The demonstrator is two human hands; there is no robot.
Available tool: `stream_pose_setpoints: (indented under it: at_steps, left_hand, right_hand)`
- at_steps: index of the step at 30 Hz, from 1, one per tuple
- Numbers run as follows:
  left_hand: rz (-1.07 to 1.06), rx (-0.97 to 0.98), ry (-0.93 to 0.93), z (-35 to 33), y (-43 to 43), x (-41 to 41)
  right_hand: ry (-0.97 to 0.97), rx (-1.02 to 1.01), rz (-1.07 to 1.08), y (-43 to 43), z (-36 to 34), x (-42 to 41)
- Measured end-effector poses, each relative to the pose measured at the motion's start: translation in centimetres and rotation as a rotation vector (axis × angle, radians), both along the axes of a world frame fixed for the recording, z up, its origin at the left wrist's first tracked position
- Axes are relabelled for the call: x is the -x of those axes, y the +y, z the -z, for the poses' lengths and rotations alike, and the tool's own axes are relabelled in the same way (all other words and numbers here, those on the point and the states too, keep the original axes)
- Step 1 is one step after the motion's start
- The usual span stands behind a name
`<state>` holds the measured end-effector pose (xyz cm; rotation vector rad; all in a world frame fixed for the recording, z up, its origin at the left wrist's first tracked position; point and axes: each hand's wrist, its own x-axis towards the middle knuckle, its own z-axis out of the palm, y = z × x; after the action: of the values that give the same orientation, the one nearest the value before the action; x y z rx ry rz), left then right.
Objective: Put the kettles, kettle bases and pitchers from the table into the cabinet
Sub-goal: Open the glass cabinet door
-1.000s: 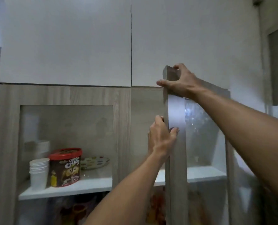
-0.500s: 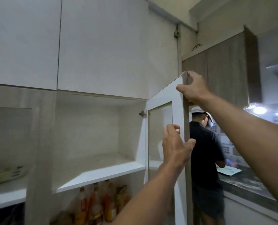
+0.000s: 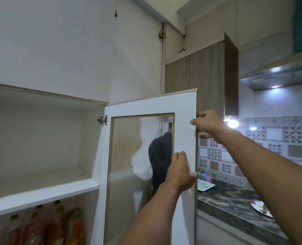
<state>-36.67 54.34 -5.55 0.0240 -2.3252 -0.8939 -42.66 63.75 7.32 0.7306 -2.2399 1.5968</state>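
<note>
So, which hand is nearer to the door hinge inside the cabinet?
Left. The left hand grips the door's free edge, lower down; the right hand holds the same edge at about the height of the hinge, farther right.

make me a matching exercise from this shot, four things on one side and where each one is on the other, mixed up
Things
1. right hand
2. left hand
3. row of orange-labelled bottles
4. small metal hinge

Places
A. under the white cabinet shelf
B. at the upper inner corner of the white glass-paned cabinet door, where it meets the cabinet side
C. gripping the door's free edge, higher up
D. on the door's free edge, lower down

Pairs: 1-C, 2-D, 3-A, 4-B
</note>
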Motion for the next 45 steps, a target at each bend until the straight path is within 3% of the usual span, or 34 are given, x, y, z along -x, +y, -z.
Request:
stream_pose_setpoints:
  at_steps: [7, 12, 17, 23, 26, 28, 34, 40, 45]
  left_hand:
    - [-0.033, 0.046, -0.207, 0.9, 1.9, 8.1]
    - [-0.041, 0.089, -0.259, 0.9, 1.3, 10.1]
    - [-0.085, 0.194, -0.287, 1.1, 0.6, 9.9]
    - [-0.192, 0.243, -0.286, 1.3, -2.1, 7.2]
    - [-0.257, 0.230, -0.288, 1.4, -4.1, 3.9]
    - [-0.331, 0.225, -0.274, 1.5, -5.7, 0.7]
    - [-0.518, 0.209, -0.274, 3.4, -12.2, -11.6]
    - [-0.788, 0.130, -0.395, 8.0, -20.4, -27.1]
    - [-1.074, 0.039, -0.443, 11.1, -26.7, -41.7]
  right_hand:
    - [0.000, -0.012, -0.080, 1.7, 1.4, 6.8]
    - [0.042, 0.059, -0.084, 1.6, 2.1, 9.8]
    - [0.061, 0.148, -0.035, 0.5, 2.6, 10.2]
    - [0.164, 0.013, 0.203, -0.8, 3.1, 7.6]
    - [0.437, -0.043, 0.406, -1.7, 3.8, 4.6]
    - [0.606, -0.130, 0.376, -2.9, 4.7, 2.3]
    - [0.482, -0.421, 0.166, -10.0, 8.9, -8.7]
    - [0.424, -0.656, -0.111, -21.5, 15.4, -21.4]
    - [0.550, -0.728, -0.407, -30.8, 19.0, -33.6]
